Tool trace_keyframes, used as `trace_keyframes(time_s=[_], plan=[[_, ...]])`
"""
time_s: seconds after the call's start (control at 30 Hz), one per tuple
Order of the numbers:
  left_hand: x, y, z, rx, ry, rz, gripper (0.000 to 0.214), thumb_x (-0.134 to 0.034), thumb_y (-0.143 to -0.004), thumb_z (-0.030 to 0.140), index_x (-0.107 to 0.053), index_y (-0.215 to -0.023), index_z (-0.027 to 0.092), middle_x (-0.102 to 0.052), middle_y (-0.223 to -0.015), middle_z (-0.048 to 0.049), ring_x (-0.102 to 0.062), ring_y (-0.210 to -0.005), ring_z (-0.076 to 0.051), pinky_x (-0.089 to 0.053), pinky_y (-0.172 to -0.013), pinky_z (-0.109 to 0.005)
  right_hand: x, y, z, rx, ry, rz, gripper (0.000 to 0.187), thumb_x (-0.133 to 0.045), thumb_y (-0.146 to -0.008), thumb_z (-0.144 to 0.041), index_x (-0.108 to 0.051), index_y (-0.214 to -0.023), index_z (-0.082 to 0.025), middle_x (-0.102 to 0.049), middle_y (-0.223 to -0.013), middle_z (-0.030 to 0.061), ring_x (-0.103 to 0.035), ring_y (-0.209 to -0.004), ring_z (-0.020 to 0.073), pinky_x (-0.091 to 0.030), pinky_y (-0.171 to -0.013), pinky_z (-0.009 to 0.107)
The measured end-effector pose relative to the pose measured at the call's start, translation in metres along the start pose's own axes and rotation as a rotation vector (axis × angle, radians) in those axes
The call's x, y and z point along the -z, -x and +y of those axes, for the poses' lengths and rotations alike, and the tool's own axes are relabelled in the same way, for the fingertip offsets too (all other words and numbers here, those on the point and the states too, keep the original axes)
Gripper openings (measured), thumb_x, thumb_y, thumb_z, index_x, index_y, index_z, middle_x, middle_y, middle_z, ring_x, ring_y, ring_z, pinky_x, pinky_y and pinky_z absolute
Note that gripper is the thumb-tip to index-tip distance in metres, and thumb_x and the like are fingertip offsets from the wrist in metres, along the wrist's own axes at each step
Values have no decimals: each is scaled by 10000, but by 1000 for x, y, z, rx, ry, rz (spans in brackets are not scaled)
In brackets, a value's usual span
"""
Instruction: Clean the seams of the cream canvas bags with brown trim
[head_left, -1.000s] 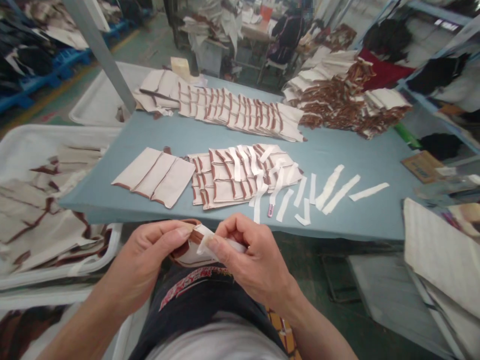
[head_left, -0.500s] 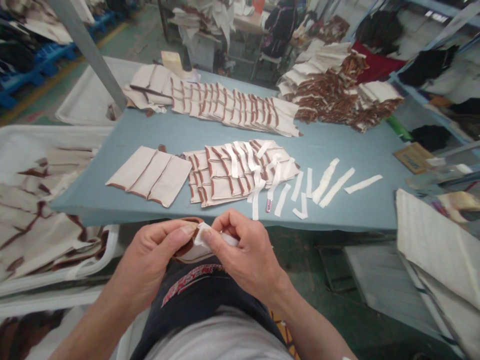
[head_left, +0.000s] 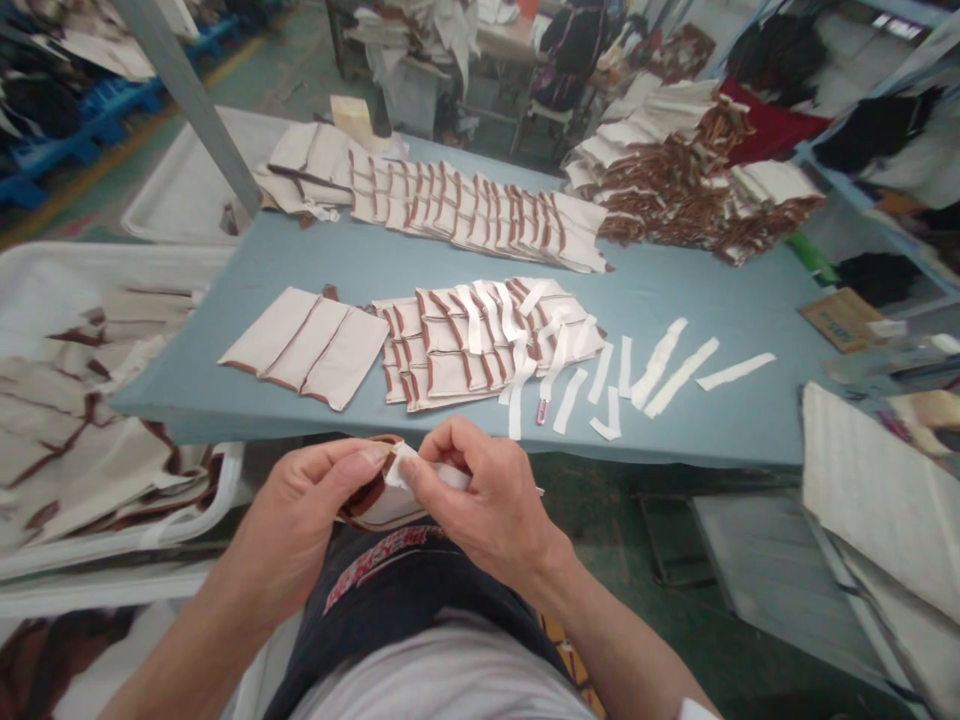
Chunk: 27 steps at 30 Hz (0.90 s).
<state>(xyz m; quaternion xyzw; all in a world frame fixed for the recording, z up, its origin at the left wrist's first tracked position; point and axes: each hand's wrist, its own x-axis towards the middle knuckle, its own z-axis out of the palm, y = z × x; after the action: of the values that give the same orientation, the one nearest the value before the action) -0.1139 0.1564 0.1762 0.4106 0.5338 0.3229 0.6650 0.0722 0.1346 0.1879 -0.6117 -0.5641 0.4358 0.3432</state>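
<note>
In front of my body, just off the table's near edge, my left hand (head_left: 315, 490) pinches the brown-trimmed edge of a cream fabric piece (head_left: 379, 508). My right hand (head_left: 476, 485) is closed on a white strip (head_left: 400, 468), its thumb pressing the strip against the trim beside my left fingertips. Much of the piece hangs below, partly hidden by my hands. On the table beyond lie a flat cream panel with brown trim (head_left: 306, 345), an overlapping pile of such panels (head_left: 457, 350), and several loose white strips (head_left: 679, 375). A small pink-purple tool (head_left: 541, 411) rests among the strips.
The blue-covered table (head_left: 247, 262) carries a long row of overlapping panels (head_left: 465, 210) and a heap of brown-edged pieces (head_left: 675, 180) at the back. White bins (head_left: 225, 500) filled with fabric stand at the left. A metal post (head_left: 195, 110) rises at the back-left corner.
The view has shifted slightly, so the table appears a little further right. My hands keep the same pinching hold, with the white strip still against the brown trim.
</note>
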Motion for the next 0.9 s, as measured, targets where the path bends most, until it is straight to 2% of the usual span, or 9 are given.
trace_keyframes(time_s=[0.07,0.2,0.37,0.53,0.7,0.77,0.9], plan=[[-3,0,2,47,44,13,386,-944,-681,560,-821,-659,195,-721,-657,-23,-550,-628,-165,-477,-596,-252,0,0,3,18,-30,-8,260,-642,-882,-466,-569,-772,-242,-510,-603,-65,-418,-533,112,-312,-592,270],[-9,-1,7,91,68,32,370,-957,-611,517,-772,-583,197,-660,-588,3,-532,-591,-153,-463,-566,-243,2,-2,9,3,-129,-73,241,-675,-875,-439,-582,-774,-240,-508,-610,-73,-411,-532,105,-311,-549,250],[-8,-4,5,65,-3,35,416,-925,-657,569,-801,-621,173,-687,-624,-25,-498,-600,-156,-436,-553,-258,3,-4,12,-47,-167,-93,261,-687,-878,-454,-588,-770,-238,-538,-617,-67,-434,-545,106,-317,-535,243],[-7,-5,0,43,-35,45,437,-932,-700,589,-794,-643,179,-621,-614,1,-436,-605,-147,-404,-555,-256,0,-3,9,-61,-93,-34,269,-679,-878,-455,-557,-751,-252,-507,-595,-72,-430,-545,117,-329,-576,261],[-3,-5,-4,-17,-59,40,433,-928,-757,613,-839,-744,190,-697,-703,-19,-517,-669,-173,-460,-608,-265,-4,-4,10,-73,29,26,270,-698,-904,-417,-547,-748,-258,-523,-592,-70,-451,-546,127,-337,-609,276],[1,-6,-6,-31,-70,23,431,-917,-783,620,-856,-796,193,-748,-759,-36,-596,-718,-193,-510,-652,-271,-5,-5,11,-75,32,31,285,-704,-908,-429,-544,-744,-258,-521,-590,-70,-452,-544,129,-339,-615,278],[6,-6,-8,25,-68,-19,377,-949,-732,541,-865,-921,226,-848,-899,-60,-765,-896,-279,-624,-817,-324,-5,-7,12,-68,19,26,298,-696,-923,-457,-549,-755,-258,-523,-589,-69,-458,-535,130,-335,-616,282]])
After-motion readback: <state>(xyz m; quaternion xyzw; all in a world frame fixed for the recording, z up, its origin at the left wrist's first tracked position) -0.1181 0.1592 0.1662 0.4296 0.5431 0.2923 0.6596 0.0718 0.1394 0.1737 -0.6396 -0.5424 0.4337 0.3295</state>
